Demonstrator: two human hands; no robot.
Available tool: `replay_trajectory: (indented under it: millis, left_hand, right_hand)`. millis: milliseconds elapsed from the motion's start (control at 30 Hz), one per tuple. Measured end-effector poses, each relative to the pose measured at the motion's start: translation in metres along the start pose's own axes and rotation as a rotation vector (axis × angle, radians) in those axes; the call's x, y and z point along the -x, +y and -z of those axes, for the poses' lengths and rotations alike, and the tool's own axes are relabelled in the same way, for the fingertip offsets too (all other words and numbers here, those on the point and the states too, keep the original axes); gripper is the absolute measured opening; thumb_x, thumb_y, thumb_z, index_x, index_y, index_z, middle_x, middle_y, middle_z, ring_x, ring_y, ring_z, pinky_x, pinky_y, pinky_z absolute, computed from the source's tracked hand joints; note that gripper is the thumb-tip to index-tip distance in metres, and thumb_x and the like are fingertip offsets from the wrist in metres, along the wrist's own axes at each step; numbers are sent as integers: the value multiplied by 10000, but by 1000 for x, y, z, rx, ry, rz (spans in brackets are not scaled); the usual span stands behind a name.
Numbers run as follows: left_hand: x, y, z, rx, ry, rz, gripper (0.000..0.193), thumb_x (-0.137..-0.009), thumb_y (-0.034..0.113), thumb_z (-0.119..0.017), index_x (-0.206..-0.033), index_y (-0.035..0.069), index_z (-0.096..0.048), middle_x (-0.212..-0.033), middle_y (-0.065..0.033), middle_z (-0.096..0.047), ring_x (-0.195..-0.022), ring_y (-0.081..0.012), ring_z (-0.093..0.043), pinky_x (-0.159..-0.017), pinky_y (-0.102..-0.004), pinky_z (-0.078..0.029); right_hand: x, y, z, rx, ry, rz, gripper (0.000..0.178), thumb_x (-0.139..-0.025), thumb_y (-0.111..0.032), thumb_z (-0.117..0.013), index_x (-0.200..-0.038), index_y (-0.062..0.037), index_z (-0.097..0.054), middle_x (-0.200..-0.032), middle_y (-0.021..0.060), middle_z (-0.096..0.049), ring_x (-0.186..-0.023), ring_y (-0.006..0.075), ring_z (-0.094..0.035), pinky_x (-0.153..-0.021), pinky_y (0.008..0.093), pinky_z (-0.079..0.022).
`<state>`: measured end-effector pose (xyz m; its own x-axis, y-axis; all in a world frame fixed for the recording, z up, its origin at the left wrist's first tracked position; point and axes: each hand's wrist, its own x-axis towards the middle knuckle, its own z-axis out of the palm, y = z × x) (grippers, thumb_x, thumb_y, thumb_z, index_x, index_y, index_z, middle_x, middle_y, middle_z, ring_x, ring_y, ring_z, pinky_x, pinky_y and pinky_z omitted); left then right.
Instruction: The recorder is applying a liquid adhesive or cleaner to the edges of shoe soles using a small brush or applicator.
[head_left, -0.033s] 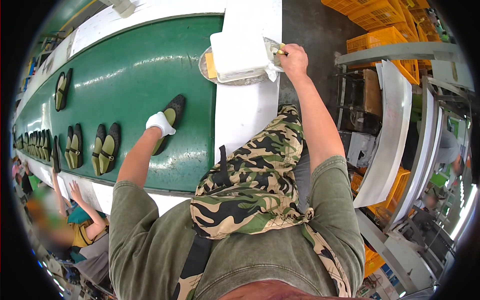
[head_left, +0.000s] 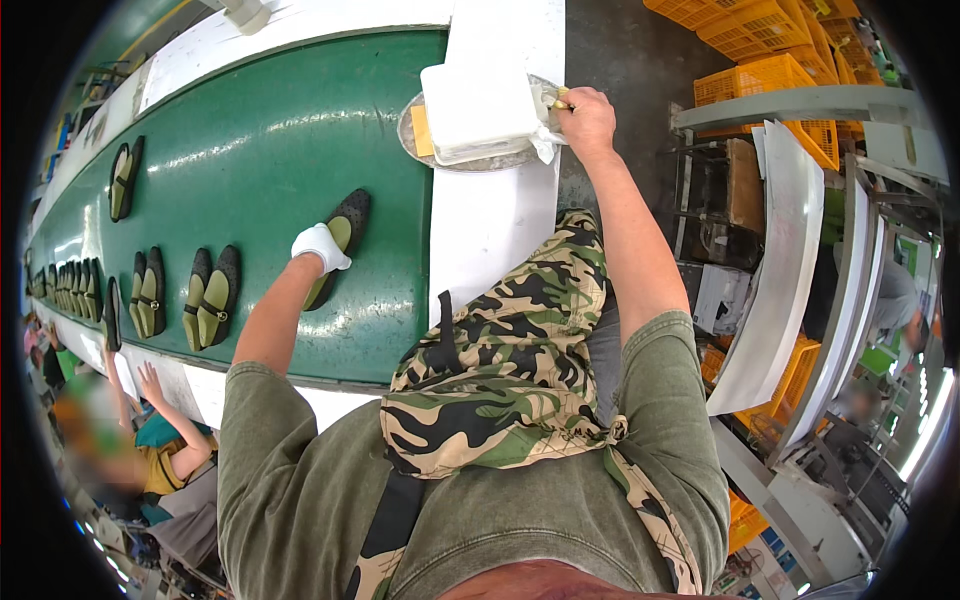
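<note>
My left hand, in a white glove, is closed round the middle of a dark slip-on shoe with a green insole. The shoe lies on the green conveyor belt, its toe pointing away from me. My bare right hand is pinched at the right edge of a round metal plate. Something small and yellowish shows at its fingertips, too small to name. On the plate stand a white plastic box and a yellow block. A crumpled white scrap lies next to my right hand.
Pairs of similar shoes line the belt's near side to the left, with another pair farther back. At lower left a co-worker's hand is raised near the belt. Orange crates and a metal rack stand on the right.
</note>
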<state>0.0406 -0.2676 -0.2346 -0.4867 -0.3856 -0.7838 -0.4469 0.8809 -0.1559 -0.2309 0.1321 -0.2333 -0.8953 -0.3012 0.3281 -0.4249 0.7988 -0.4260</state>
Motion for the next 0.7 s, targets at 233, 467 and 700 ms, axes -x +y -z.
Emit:
replay_trajectory:
  millis: [233, 467, 700]
  left_hand:
    - [-6, 4, 0, -11, -3, -8, 772, -628, 392, -872, -1220, -14, -586, -1183, -211, -675, -1103, -339, -658, -948, -391, -532]
    - [-7, 5, -2, -15, 0, -13, 774, -630, 395, -870, -1221, -16, -585, -1175, -209, -678, -1098, -338, -660, -949, -388, -532]
    - [3, 8, -1, -27, 2, -22, 762, -636, 392, -870, -1213, -22, -593, -1185, -215, -674, -1112, -337, -655, -955, -386, -529]
  right_hand:
    - [-4, -1, 3, 81, -55, 73, 103, -712, -88, -690, -807, -108, -725, -886, 60, -689, -872, 292, -627, -780, 434, -499]
    - [-6, -1, 23, 235, -120, 271, 146, -708, -73, -682, -836, -127, -728, -935, 29, -689, -953, 257, -611, -874, 418, -452]
    - [-10, 8, 34, -182, -202, -361, 149, -725, -147, -771, -845, -68, -733, -817, 50, -694, -756, 217, -650, -712, 368, -499]
